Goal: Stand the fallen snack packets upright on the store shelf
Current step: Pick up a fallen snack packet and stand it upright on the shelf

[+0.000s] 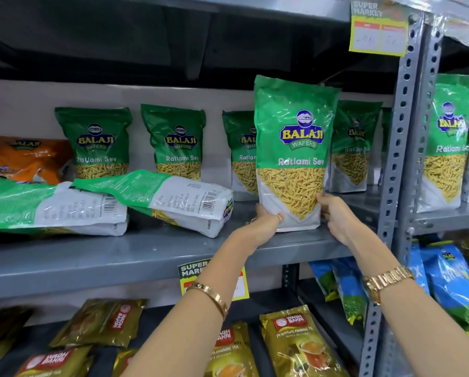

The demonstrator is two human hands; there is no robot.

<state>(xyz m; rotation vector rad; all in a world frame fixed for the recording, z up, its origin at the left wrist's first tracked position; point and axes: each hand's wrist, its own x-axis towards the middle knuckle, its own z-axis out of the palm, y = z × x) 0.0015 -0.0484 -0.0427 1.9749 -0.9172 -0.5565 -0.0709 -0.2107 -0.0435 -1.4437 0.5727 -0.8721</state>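
A green Balaji Ratlami Sev packet stands upright near the front of the grey shelf. My left hand grips its lower left corner and my right hand grips its lower right edge. Two packets of the same kind lie flat on the shelf to the left, back side up: one in the middle and one at the far left. Several more green packets stand upright along the back, such as one at the back left.
An orange packet lies at the far left rear. A perforated steel upright bounds the shelf on the right, with more green packets beyond it. Gold tea packets and blue bags fill the shelf below. A price tag hangs on the shelf edge.
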